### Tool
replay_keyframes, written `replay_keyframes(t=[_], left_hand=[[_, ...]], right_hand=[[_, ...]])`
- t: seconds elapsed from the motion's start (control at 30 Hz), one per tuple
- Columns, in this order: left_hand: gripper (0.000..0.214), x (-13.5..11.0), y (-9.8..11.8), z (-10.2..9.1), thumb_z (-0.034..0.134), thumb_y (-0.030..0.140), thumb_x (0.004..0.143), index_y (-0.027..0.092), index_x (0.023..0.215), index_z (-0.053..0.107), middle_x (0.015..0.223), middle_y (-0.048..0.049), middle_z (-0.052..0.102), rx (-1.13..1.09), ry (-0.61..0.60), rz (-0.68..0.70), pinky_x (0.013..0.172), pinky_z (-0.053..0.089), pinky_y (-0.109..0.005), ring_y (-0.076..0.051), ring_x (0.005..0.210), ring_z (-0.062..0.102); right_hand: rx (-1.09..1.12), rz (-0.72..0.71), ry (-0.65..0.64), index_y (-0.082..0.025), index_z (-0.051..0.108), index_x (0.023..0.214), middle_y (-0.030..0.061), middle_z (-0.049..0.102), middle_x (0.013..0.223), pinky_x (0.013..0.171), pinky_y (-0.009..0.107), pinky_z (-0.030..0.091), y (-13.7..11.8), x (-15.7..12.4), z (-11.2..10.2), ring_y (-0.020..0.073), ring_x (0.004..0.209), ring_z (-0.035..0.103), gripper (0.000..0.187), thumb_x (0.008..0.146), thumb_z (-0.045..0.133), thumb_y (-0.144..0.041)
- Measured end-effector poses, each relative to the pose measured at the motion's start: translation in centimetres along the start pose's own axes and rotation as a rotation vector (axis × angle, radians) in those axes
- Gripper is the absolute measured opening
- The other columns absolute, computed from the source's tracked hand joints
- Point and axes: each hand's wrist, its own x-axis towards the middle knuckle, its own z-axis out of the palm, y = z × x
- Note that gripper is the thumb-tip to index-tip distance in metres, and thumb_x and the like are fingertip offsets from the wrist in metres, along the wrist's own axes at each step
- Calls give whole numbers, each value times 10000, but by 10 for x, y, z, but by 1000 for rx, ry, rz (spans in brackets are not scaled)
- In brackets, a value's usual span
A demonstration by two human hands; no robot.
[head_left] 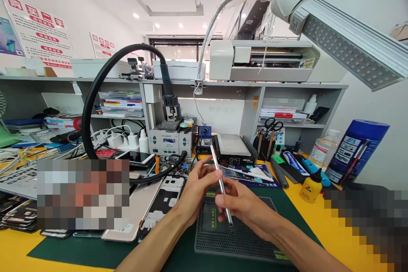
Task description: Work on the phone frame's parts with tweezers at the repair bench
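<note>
Green matting [181, 260] lies beneath your left hand [202, 180] and right hand [238, 199], both clamped on the slim silver item [222, 189], tilted between them over the grey pad [237, 247]. You seem to be steadying it; next calls for unhurried fingers.

Both the left hand [202, 185] and the right hand [242, 204] were bare; fingers looked slender and fairly long; the left thumb's nail [219, 173] showed, apparently short; the left forearm [161, 238] and right forearm [296, 240] were likewise bare, from wrist to the lower edge of the view; both were slim, smooth in outline, broader below and tapering toward narrow, bare wrists; finer skin markings were too small to make out.
</note>
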Motion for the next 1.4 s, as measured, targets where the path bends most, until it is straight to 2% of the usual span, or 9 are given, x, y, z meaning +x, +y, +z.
replay_keyframes(t=[0.17, 0.33, 0.7, 0.87, 1.13, 1.27, 1.4], left_hand=[[383, 0, 2, -1, 800, 235, 767, 186, 1132, 694, 1040, -61, 636, 50, -30, 14, 874, 487, -377, -245, 981, 622], [384, -1, 3, -2, 785, 244, 771, 191, 1139, 687, 1063, -67, 626, 82, -40, 22, 878, 473, -363, -255, 1020, 610], [338, 0, 0, -7, 759, 253, 777, 175, 1097, 683, 1094, -81, 638, 126, -44, 29, 935, 453, -377, -265, 1052, 605], [302, 2, -1, -9, 759, 266, 777, 176, 1059, 697, 1031, -66, 647, 159, -40, 29, 928, 447, -376, -257, 1030, 604], [348, 0, -1, -11, 778, 326, 800, 196, 1112, 693, 1055, -56, 667, 246, -49, 79, 974, 434, -371, -259, 1074, 593], [456, -3, 5, -3, 836, 332, 763, 174, 1167, 695, 1116, -105, 705, 288, -83, -18, 944, 467, -384, -287, 1093, 619], [376, -2, 10, 3, 841, 349, 747, 135, 1036, 731, 1062, -148, 741, 312, -44, -82, 899, 484, -386, -305, 1024, 664]], right_hand=[[-77, 12, 14, -223, 628, 1164, 3, 581, 917, 652, 281, 456, 2, 0, 1, 169, 811, 522, 443, 776, 834, -284], [-102, 19, 7, -221, 623, 1178, -8, 564, 879, 660, 281, 438, -1, 0, 1, 168, 810, 503, 476, 751, 830, -265], [-89, 32, 12, -224, 640, 1097, -14, 570, 879, 687, 276, 434, -2, -2, 3, 169, 810, 513, 461, 700, 866, -291], [-75, 40, 0, -224, 630, 1101, -15, 570, 862, 662, 270, 429, -2, -3, 3, 168, 795, 515, 432, 722, 836, -260], [-36, 27, -20, -217, 630, 1125, -17, 579, 861, 664, 298, 487, -1, -2, 3, 160, 739, 533, 461, 716, 841, -246], [14, 13, -33, -211, 630, 1111, -19, 574, 855, 701, 341, 538, 3, 1, 1, 163, 732, 580, 430, 741, 834, -291], [-7, 35, -20, -170, 652, 1069, 50, 645, 929, 758, 392, 557, 3, 3, -3, 224, 819, 666, 459, 775, 822, -480]])
